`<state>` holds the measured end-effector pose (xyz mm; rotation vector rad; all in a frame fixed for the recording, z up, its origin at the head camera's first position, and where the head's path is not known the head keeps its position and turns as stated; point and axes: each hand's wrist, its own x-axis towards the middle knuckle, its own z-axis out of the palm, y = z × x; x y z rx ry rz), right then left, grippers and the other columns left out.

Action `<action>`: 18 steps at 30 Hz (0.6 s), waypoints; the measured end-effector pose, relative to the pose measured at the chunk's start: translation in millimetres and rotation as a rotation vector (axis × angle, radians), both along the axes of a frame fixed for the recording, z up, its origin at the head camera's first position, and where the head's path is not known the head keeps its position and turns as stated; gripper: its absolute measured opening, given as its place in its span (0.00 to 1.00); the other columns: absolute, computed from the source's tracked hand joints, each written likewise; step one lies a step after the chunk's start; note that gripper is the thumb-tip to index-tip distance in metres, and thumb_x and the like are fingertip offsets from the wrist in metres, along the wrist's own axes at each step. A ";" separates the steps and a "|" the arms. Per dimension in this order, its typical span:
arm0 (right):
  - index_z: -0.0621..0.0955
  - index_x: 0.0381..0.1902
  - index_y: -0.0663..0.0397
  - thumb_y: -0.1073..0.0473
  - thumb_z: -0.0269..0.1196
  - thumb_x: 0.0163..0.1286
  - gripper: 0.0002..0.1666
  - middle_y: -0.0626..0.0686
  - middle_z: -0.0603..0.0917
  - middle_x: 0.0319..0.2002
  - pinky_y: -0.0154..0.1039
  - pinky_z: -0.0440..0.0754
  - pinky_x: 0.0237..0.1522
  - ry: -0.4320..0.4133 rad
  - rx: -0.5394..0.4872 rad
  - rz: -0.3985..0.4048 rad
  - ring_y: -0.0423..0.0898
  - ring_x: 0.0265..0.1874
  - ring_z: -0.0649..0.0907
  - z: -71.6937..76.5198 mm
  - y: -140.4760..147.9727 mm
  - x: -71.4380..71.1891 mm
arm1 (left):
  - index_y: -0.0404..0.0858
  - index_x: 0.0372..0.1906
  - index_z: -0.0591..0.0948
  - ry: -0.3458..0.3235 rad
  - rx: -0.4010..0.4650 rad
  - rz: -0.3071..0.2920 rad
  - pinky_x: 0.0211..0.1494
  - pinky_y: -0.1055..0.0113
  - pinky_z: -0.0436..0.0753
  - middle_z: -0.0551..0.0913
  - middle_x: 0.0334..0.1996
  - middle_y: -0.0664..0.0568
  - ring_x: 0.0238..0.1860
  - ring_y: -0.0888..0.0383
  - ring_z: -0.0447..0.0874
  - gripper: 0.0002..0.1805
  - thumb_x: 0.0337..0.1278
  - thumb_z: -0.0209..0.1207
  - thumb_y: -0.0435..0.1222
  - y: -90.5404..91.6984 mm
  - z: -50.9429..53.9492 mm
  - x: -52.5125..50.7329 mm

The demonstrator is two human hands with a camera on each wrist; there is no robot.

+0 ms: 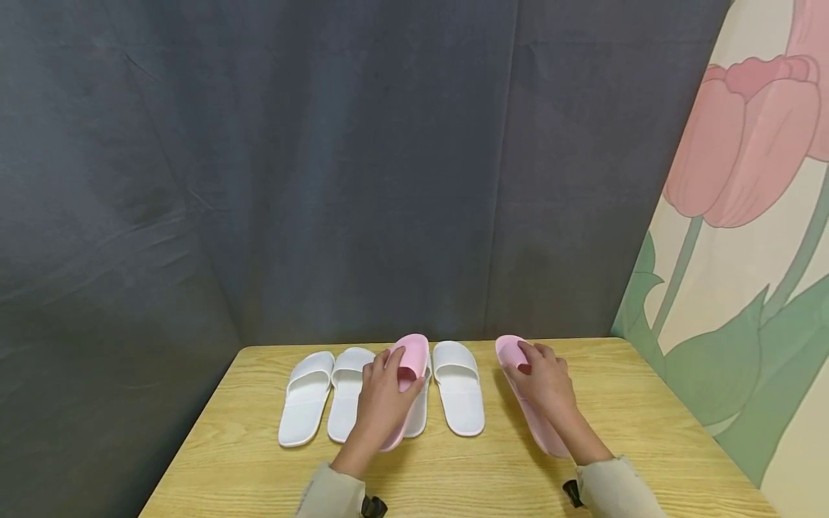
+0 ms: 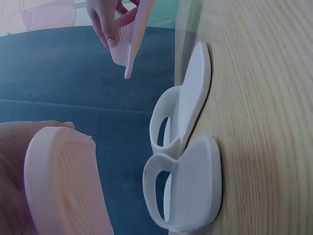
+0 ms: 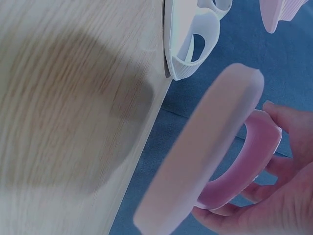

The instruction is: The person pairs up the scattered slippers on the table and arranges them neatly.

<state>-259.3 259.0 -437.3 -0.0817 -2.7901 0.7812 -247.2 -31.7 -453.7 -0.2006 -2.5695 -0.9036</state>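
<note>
My left hand (image 1: 381, 397) grips a pink slipper (image 1: 417, 349) by its strap, thumb on one side and fingers on the other. That slipper is in front of a white slipper (image 1: 418, 417) and partly hides it in the head view. Further right, my right hand (image 1: 547, 381) holds a second pink slipper (image 1: 542, 426) by the strap. In the right wrist view this pink slipper (image 3: 200, 152) hangs above the tabletop, with its shadow on the wood. The left pink slipper (image 2: 73, 186) is also off the table in the left wrist view.
More white slippers stand in a row on the wooden table (image 1: 239, 446): two at the left, the outermost white slipper (image 1: 303, 410) tilted a little, and another white slipper (image 1: 463, 403) between my hands. A dark curtain (image 1: 363, 180) hangs behind; a tulip-painted wall (image 1: 745, 302) is at right.
</note>
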 end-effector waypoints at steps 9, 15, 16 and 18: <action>0.68 0.74 0.59 0.46 0.65 0.70 0.40 0.73 0.64 0.70 0.70 0.73 0.58 -0.005 0.001 0.001 0.74 0.63 0.68 0.7 -2.1 -0.3 | 0.44 0.69 0.73 0.008 0.018 -0.012 0.50 0.42 0.81 0.73 0.65 0.40 0.61 0.41 0.70 0.38 0.56 0.70 0.52 10.7 -3.4 -1.3; 0.68 0.73 0.59 0.46 0.64 0.71 0.40 0.73 0.65 0.70 0.70 0.73 0.58 0.009 0.006 0.005 0.74 0.62 0.68 0.9 -1.9 -1.1 | 0.44 0.70 0.73 0.002 0.015 -0.025 0.54 0.41 0.80 0.73 0.65 0.39 0.62 0.40 0.70 0.38 0.57 0.69 0.53 18.9 -3.6 -1.8; 0.68 0.73 0.60 0.46 0.64 0.71 0.40 0.73 0.65 0.70 0.70 0.73 0.58 0.012 0.007 0.005 0.74 0.62 0.68 1.0 -1.9 -1.1 | 0.44 0.70 0.73 0.001 0.013 -0.027 0.55 0.42 0.79 0.73 0.65 0.39 0.62 0.40 0.70 0.38 0.57 0.69 0.53 20.5 -4.0 -2.3; 0.68 0.73 0.60 0.46 0.64 0.70 0.40 0.73 0.65 0.69 0.69 0.73 0.58 0.013 0.009 0.005 0.74 0.62 0.68 0.8 -1.7 -1.3 | 0.45 0.70 0.73 -0.001 0.008 -0.027 0.57 0.43 0.78 0.73 0.65 0.40 0.62 0.40 0.70 0.38 0.57 0.68 0.54 23.7 -5.0 -2.8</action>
